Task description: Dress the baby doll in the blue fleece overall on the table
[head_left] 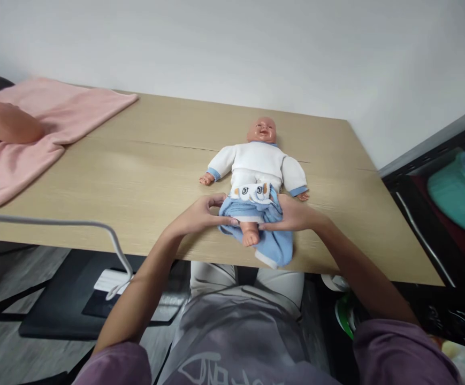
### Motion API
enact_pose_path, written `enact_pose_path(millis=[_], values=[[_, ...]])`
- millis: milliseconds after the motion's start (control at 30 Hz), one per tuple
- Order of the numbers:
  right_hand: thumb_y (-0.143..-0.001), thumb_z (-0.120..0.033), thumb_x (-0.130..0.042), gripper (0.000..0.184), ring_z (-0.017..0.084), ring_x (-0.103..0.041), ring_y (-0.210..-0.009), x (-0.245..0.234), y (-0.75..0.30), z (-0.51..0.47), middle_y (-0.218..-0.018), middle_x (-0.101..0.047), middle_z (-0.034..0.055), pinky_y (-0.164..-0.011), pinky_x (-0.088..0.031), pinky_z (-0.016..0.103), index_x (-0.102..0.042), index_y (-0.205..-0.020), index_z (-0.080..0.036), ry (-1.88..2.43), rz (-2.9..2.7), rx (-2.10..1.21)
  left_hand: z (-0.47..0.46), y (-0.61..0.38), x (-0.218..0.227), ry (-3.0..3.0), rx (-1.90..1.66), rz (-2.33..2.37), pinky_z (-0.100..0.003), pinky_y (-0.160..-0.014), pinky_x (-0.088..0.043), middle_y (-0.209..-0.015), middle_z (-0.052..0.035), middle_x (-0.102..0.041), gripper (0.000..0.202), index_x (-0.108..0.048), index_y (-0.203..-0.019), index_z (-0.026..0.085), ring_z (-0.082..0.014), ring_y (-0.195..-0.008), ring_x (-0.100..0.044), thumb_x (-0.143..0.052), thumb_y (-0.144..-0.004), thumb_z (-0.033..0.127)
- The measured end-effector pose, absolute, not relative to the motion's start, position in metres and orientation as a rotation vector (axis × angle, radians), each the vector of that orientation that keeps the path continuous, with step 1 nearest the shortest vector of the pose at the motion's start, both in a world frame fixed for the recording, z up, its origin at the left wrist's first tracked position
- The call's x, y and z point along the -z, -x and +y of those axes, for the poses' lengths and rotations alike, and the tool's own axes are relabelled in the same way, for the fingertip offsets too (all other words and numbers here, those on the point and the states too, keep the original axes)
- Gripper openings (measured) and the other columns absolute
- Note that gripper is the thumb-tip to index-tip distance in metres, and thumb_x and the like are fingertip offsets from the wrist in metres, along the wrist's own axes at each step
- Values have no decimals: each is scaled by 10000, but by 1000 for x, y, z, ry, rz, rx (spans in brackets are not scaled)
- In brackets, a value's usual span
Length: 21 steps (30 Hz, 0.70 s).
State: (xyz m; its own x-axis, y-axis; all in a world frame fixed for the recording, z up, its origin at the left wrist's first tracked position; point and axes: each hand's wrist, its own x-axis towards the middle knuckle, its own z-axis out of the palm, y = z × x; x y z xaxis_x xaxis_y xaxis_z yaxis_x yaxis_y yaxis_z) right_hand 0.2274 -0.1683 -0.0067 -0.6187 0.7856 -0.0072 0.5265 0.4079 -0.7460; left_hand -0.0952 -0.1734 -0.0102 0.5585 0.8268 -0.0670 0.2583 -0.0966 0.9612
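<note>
A baby doll [257, 160] in a white top with blue cuffs lies on its back on the wooden table [144, 176], head toward the wall. Light blue trousers [271, 243] are bunched around its hips and legs, and one bare foot sticks out below. My left hand [203, 215] grips the left side of the trousers' waistband with fingers curled. My right hand [293, 215] holds the right side of the waistband the same way. Both hands sit at the doll's hips near the table's front edge.
A pink cloth [55, 120] is spread on the table's far left, with another person's arm [5, 123] resting on it. A white cable [107, 235] hangs by the front edge. A dark shelf with teal fabric [459, 192] stands to the right.
</note>
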Motion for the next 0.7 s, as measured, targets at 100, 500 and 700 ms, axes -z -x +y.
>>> enact_pose_path(millis=[100, 500, 700], values=[[-931, -539, -937, 603, 314, -772, -1245, 15, -247, -167, -1352, -827, 74, -1126, -626, 453, -750, -1422, -243, 1059, -2176, -1302, -169, 104, 7, -1707, -633, 921, -457, -1059, -651, -1116, -77, -798, 423, -784, -1055, 211, -310, -1146, -764, -965, -847, 532], [-719, -607, -1056, 820, 219, -704, -1010, 53, -269, -160, -1123, -739, 22, -895, -613, 316, -704, -1370, -254, 1027, -1688, -1657, -124, 78, -27, -2205, -542, 964, -439, -1170, -558, -1407, -109, -774, 551, -776, -1308, 274, -352, -1341, -656, -887, -908, 636], [-667, -615, -1083, 780, 226, -730, -970, 51, -262, -163, -1063, -775, 27, -871, -630, 332, -751, -1260, -232, 1048, -1689, -1620, -80, 18, -44, -2093, -30, 463, -366, -794, -559, -911, -40, -771, 377, -826, -952, 244, -274, -856, -700, -965, -790, 555]])
